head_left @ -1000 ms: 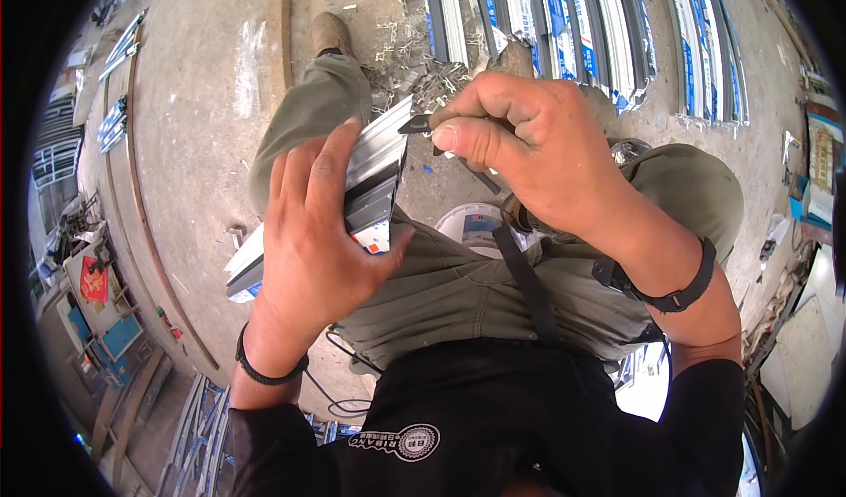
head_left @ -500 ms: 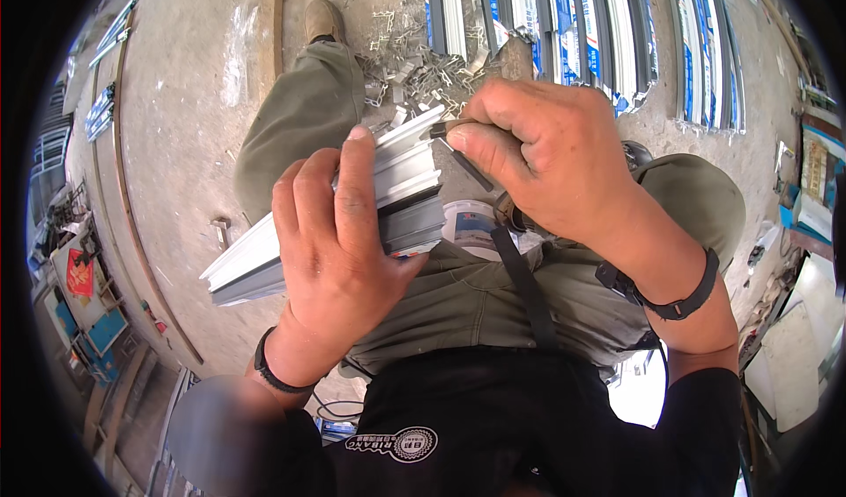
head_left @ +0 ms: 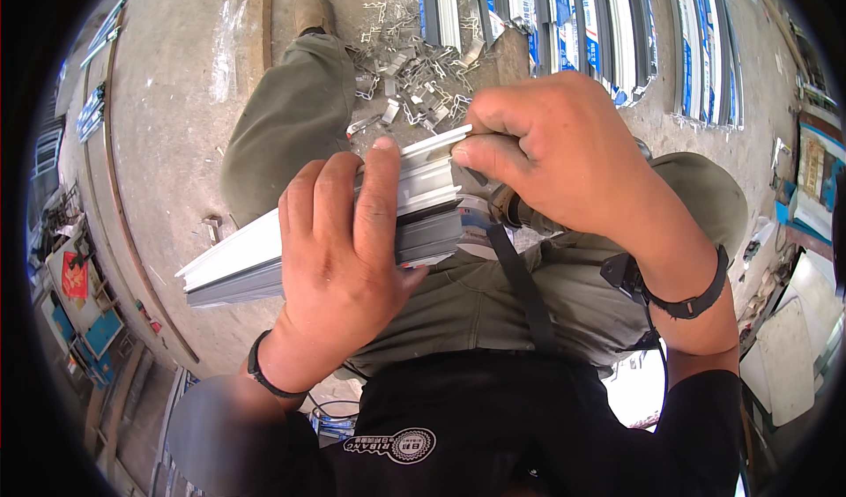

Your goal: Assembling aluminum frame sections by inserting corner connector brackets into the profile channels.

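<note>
A short length of white and grey metal profile (head_left: 238,263) lies across my lap, its left end sticking out over the floor. My left hand (head_left: 339,250) wraps over the middle of it, fingers spread on top. My right hand (head_left: 551,158) is closed at the profile's right end, thumb and forefinger pinching something small and dark against its top edge; what it pinches is mostly hidden. Both wrists wear dark bands. My knees in olive trousers sit under the profile.
Several small metal brackets (head_left: 414,83) lie in a heap on the concrete floor ahead of my knees. Long white profiles with blue film (head_left: 582,30) lie side by side at the top. Clutter and boxes (head_left: 79,312) line the left edge, more at the right.
My left hand has slid up and closed over the profile, which has swung more level across my lap. My right hand stayed pinched at the profile's right end.
</note>
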Demonstrator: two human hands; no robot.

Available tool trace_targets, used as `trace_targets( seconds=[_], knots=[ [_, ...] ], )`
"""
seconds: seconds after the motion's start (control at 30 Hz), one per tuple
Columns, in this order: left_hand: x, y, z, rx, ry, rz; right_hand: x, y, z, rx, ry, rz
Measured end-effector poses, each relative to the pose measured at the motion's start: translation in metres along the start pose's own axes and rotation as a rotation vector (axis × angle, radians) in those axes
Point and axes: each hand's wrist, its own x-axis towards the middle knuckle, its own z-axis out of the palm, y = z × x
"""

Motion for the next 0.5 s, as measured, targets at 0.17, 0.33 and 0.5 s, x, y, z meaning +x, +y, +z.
trace_targets(
  seconds=[0.17,0.33,0.5],
  knots=[
    [0.006,-0.005,-0.013,-0.126,-0.053,0.0,0.006,0.01,-0.007,0.501,-0.184,0.21],
    [0.015,-0.007,-0.022,-0.173,-0.117,-0.052,0.009,0.014,0.005,0.742,-0.252,0.329],
    [0.021,-0.007,-0.024,-0.132,-0.077,-0.046,-0.011,0.022,-0.031,1.016,0.014,0.334]
  ],
)
